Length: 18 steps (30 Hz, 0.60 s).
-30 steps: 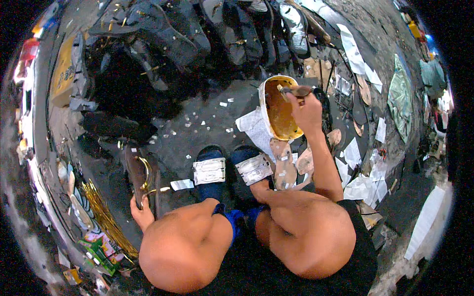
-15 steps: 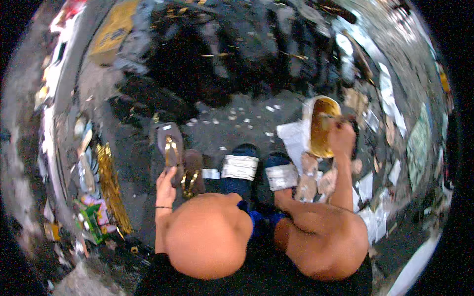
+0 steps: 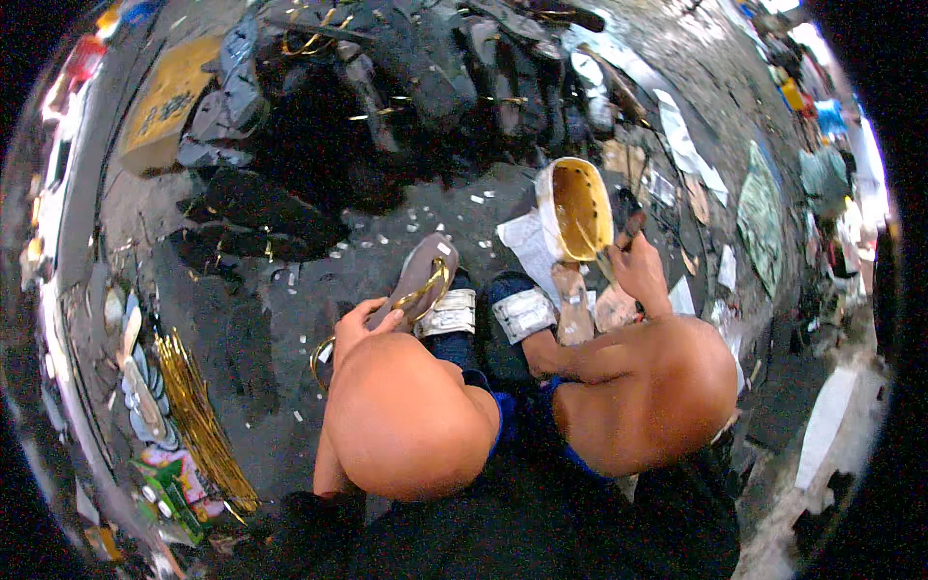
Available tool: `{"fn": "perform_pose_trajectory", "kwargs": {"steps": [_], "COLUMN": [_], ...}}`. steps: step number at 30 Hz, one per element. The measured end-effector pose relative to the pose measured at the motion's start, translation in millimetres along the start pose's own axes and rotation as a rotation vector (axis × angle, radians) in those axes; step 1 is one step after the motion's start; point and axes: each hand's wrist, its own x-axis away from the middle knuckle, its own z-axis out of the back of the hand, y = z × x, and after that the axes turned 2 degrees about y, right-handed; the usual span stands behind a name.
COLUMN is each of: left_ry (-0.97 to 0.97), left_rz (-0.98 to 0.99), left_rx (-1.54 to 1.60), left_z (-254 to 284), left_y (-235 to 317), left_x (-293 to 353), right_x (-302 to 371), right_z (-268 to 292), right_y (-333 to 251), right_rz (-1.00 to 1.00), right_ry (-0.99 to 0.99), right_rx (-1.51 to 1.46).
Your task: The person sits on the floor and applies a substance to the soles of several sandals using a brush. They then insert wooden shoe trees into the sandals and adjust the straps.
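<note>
My left hand (image 3: 360, 327) is closed on the heel end of a brown flip-flop (image 3: 425, 275) with a gold strap, held tilted in front of my left knee. A gold strap of another sandal (image 3: 321, 362) shows beside that hand, mostly hidden. My right hand (image 3: 640, 271) grips a dark-handled brush (image 3: 630, 220), its lower end beside the rim of a white tub (image 3: 547, 217). Yellowish-brown paste coats the tub's inside, and a thin strand runs from it toward the brush. Under the tub lies a pale cloth (image 3: 527, 246). Loose tan soles (image 3: 576, 314) lie close to my right foot.
Many dark sandals (image 3: 367, 87) are heaped at the far side. A yellow carton (image 3: 169, 101) stands far left. On the left lie a bundle of gold straps (image 3: 198, 416) and a green packet (image 3: 174, 498). White scraps (image 3: 416, 215) dot the ground. My feet wear white-strapped slides (image 3: 525, 311).
My left hand has lifted the flip-flop from the ground and brought it rightward, turned over my left foot. My right hand has drawn the brush out of the tub to its near right side.
</note>
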Motion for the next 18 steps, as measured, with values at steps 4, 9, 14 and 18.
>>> {"fn": "perform_pose_trajectory", "kwargs": {"steps": [4,9,14,18], "left_ry": [0.148,0.069,0.144,0.038], "left_rz": [-0.387,-0.358,-0.348,-0.405], "left_rx": [-0.415,-0.279,0.224,0.04], "left_z": [-19.2,-41.8,-83.4,-88.8], "left_y": [-57.6,-75.8,-55.1,-40.1], "left_x": [-35.8,-22.2,-27.4,-46.1], "right_x": [1.8,6.7,13.5,27.1], "right_z": [12.2,2.3,-1.8,10.2], "right_y": [-8.6,0.5,10.4,11.8], "right_rz": [0.027,0.001,-0.018,-0.016], "right_ry": [-0.045,-0.053,-0.063,-0.193], "right_rx": [0.164,0.08,-0.104,-0.145]}}
